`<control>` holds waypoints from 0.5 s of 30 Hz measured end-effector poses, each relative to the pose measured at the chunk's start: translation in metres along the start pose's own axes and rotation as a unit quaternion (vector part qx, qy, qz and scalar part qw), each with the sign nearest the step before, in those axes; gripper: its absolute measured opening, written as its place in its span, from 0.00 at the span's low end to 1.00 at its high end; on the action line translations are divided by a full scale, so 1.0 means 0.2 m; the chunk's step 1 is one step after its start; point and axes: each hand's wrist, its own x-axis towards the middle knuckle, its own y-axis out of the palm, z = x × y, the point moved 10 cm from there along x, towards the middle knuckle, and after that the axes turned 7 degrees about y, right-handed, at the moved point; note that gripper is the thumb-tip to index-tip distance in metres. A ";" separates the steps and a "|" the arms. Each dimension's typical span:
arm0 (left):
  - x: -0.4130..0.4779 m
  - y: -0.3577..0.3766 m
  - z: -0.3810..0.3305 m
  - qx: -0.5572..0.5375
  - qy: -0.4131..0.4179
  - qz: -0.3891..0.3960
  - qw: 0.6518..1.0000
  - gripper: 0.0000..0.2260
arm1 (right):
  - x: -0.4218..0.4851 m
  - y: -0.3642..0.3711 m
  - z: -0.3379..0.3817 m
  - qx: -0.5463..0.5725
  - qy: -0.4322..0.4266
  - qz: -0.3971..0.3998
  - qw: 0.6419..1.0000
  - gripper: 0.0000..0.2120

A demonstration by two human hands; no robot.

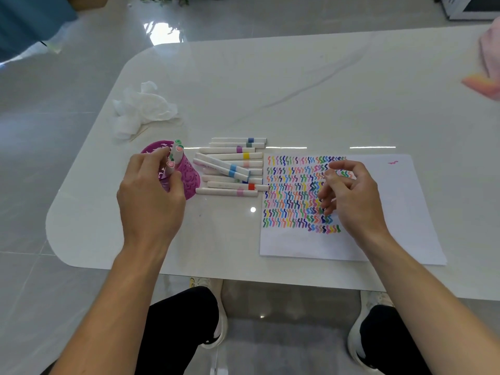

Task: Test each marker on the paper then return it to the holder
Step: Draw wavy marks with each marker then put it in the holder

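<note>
A purple cut-out holder (191, 181) stands left of centre on the white table, with a few white markers (177, 148) upright in it. My left hand (150, 197) is at the holder, its fingers and thumb curled round a pink-capped marker (171, 165) whose lower part is inside the holder. Several capped white markers (232, 165) with coloured bands lie in a loose pile to the right of the holder. The paper (392, 209) lies further right, its left part filled with rows of coloured squiggles. My right hand (349, 196) hovers over those squiggles, fingers loosely curled, holding nothing.
A crumpled white tissue (144, 108) lies behind the holder near the table's left edge (81, 169). A blurred pink object (487, 74) is at the far right edge. Someone's blue sleeve (29, 20) shows at the top left. My knees and shoes are below the table's front edge.
</note>
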 end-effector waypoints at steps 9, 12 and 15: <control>-0.02 -0.03 -0.21 -0.051 0.098 -0.049 0.993 0.16 | 0.00 -0.02 0.00 0.003 0.000 -0.003 1.000 0.04; -0.04 0.04 -0.30 -0.067 0.143 -0.020 0.987 0.11 | 0.00 -0.04 -0.01 0.005 0.000 -0.005 1.000 0.04; -0.06 0.15 -0.36 -0.093 0.179 0.042 0.979 0.07 | 0.01 -0.06 -0.02 0.011 0.000 -0.008 1.000 0.04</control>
